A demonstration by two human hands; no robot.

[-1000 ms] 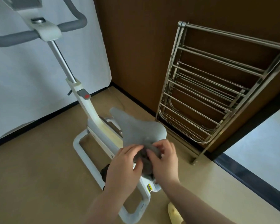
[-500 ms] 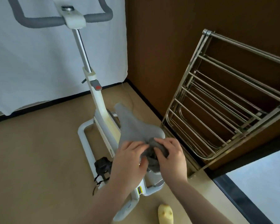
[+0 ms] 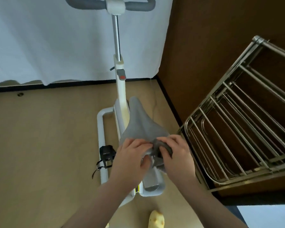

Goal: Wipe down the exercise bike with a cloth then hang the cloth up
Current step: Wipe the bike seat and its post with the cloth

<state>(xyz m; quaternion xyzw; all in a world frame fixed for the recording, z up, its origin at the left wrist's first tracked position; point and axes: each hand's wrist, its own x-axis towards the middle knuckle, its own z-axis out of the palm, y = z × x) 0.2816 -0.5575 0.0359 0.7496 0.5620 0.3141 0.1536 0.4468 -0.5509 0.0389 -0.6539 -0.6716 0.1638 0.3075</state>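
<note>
Both hands — left (image 3: 132, 155), right (image 3: 174, 153) — grip tight on crumpled dark cloth (image 3: 161, 148) atop smooth grey saddle (image 3: 141, 122).

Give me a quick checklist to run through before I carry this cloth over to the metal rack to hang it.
1. Dark grey cloth gripped by both hands: ok, left hand and right hand pinch it.
2. Cloth spread out for hanging: not ok, it is bunched.
3. Grey padded bike saddle fully wiped: cannot tell.
4. Steel drying rack rails free: ok, nothing hangs on them.
5. Rack standing steady: cannot tell, it leans against the brown wall.
</note>
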